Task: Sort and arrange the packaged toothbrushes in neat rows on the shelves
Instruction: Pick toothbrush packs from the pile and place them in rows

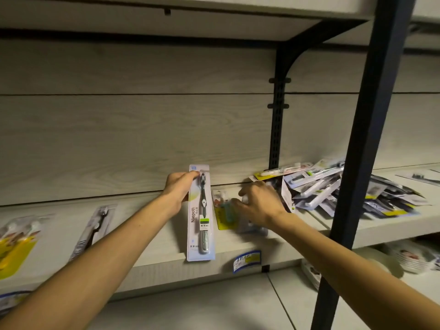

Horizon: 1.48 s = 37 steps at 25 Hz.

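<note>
- Head view: the left hand [177, 190] grips the upper part of a long white toothbrush pack [200, 214] printed "Niepoth", fingers curled round its left edge near the top. The pack stands nearly upright, its lower end past the front lip of the shelf [147, 236].
- The right hand [258, 203] reaches over a yellow-backed pack [225, 214] lying flat on the shelf just right of the held one. Its fingers are spread and bent down toward the packs beneath, but motion blur hides whether they grasp anything; I cannot tell.
- A loose heap of toothbrush packs [333, 189] lies further right on the same shelf, partly behind the dark upright post [371, 139].
- On the left part of the shelf lie a dark-brush pack [94, 231] and, at the edge of view, a yellow pack [16, 246], well apart from each other.
- A blue price label [246, 260] sits on the shelf's front edge, below the right hand.
</note>
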Available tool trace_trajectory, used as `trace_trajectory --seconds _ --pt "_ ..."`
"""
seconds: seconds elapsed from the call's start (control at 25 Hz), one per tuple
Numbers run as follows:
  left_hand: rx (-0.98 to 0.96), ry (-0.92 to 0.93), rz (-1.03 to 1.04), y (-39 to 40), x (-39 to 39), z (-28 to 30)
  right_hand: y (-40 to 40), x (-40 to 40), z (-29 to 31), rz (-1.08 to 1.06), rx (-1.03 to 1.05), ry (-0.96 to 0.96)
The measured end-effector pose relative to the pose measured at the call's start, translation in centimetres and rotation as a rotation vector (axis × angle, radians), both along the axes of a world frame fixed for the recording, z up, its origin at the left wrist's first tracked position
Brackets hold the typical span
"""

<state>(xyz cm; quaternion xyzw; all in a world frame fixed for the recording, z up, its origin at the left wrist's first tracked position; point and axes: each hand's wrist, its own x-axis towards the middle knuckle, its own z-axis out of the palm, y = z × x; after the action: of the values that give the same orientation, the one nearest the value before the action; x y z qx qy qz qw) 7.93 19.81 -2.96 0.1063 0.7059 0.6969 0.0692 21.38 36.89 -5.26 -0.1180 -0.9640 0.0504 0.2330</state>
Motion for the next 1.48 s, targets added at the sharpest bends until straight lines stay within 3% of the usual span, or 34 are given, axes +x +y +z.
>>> trace_trajectory --seconds 0.2,0.32,0.64,0.92,1.16,1.48 --pt "0.02 -0.046 0.066 -0.8 -0.8 0.1 -0.9 -0.5 -0.9 0.02 0.049 -0.222" --pt "0.05 -0.044 0.101 -1.7 -1.0 0.6 -1.1 -0.8 -0.8 0.023 0.072 -0.236" --pt "0.101 -0.021 0.135 -4.6 -0.3 1.9 -3.4 -0.3 -0.8 -0.019 0.029 -0.063" --pt "0.194 0.011 0.2 -8.4 0.0 3.0 -5.2 -0.9 -1.3 -0.089 -0.181 0.056" --pt "0.253 0.013 0.275 -13.5 0.2 3.6 -8.4 -1.9 -1.3 -0.042 -0.132 0.231" --pt "0.281 0.044 0.398 -24.0 -0.6 4.3 -18.7 -4.3 -0.8 0.151 -0.372 0.363"
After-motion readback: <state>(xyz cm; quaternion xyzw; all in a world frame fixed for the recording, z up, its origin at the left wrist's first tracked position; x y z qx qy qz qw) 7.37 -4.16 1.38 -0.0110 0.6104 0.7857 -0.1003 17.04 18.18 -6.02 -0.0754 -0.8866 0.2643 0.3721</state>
